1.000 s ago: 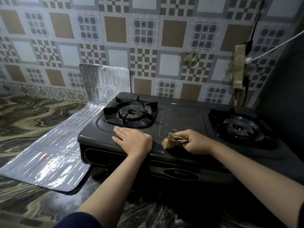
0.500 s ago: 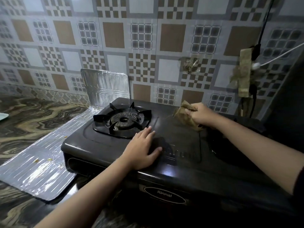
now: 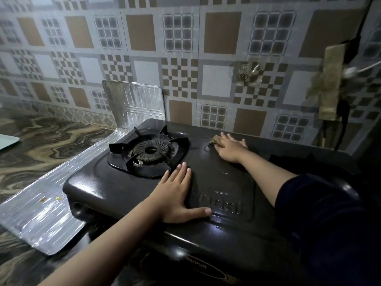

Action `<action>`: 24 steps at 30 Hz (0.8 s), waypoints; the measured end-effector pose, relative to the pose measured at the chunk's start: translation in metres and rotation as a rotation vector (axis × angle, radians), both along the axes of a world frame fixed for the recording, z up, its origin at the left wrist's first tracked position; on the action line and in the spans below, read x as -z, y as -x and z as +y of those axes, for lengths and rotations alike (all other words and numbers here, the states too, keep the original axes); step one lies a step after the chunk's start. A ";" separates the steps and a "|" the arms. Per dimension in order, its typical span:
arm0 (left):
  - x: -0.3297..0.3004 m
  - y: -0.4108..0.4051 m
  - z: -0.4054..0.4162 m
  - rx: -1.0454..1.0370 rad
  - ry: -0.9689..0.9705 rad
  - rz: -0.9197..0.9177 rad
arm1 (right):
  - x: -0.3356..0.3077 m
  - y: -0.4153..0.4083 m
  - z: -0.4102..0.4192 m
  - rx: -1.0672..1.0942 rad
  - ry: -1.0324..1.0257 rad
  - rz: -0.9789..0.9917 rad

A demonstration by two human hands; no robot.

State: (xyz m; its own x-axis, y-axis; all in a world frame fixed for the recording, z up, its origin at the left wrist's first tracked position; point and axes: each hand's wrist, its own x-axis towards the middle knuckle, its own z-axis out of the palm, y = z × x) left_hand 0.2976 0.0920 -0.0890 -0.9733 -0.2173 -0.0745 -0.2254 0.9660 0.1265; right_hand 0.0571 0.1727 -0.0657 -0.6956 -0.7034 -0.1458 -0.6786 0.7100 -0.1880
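Observation:
A black two-burner gas stove stands on the counter against the tiled wall. My left hand lies flat on its top, fingers straight, just in front of the left burner. My right hand reaches to the stove's back edge and presses a small brown cloth flat onto the surface; only the cloth's left end shows from under my fingers. The right burner is mostly hidden behind my right arm and dark sleeve.
A foil splash guard lies on the marbled counter left of the stove, one panel standing against the wall. A pale tray edge shows at far left. Cables and a taped socket hang on the wall at right.
My right hand has carried the cloth from the stove's front edge to its back edge and now lies flatter on it. My left hand slid slightly right. The view moved closer.

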 end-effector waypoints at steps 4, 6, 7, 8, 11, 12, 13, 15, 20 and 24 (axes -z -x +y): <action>-0.001 -0.001 0.000 0.020 -0.006 -0.020 | 0.001 -0.013 0.005 -0.003 0.023 0.008; -0.002 -0.001 0.001 0.030 -0.011 -0.030 | 0.004 -0.023 0.010 0.005 0.043 0.017; -0.003 0.000 0.001 0.040 -0.015 -0.036 | 0.005 -0.029 0.012 0.014 0.049 0.022; -0.004 -0.001 0.000 0.054 -0.019 -0.041 | 0.006 -0.036 0.015 0.024 0.053 0.028; -0.006 -0.003 -0.005 0.106 -0.032 -0.060 | 0.007 -0.059 0.021 0.071 0.060 0.029; -0.006 -0.003 -0.005 0.111 -0.038 -0.060 | 0.007 -0.065 0.022 0.078 0.064 0.027; -0.006 -0.004 -0.006 0.117 -0.041 -0.053 | 0.008 -0.073 0.023 0.085 0.069 0.025; -0.005 -0.004 -0.007 0.125 -0.046 -0.028 | 0.009 -0.087 0.025 0.099 0.085 0.021; -0.002 -0.004 -0.009 0.137 -0.058 0.038 | 0.010 -0.123 0.033 0.143 0.109 0.006; -0.001 -0.006 -0.010 0.146 -0.070 0.060 | 0.012 -0.150 0.039 0.162 0.157 -0.014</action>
State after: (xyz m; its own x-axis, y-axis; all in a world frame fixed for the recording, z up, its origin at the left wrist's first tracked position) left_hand 0.3037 0.0823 -0.0884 -0.9972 -0.0699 -0.0256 -0.0737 0.9762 0.2040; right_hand 0.2070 0.2114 -0.0777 -0.7998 -0.5978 -0.0534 -0.5550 0.7705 -0.3134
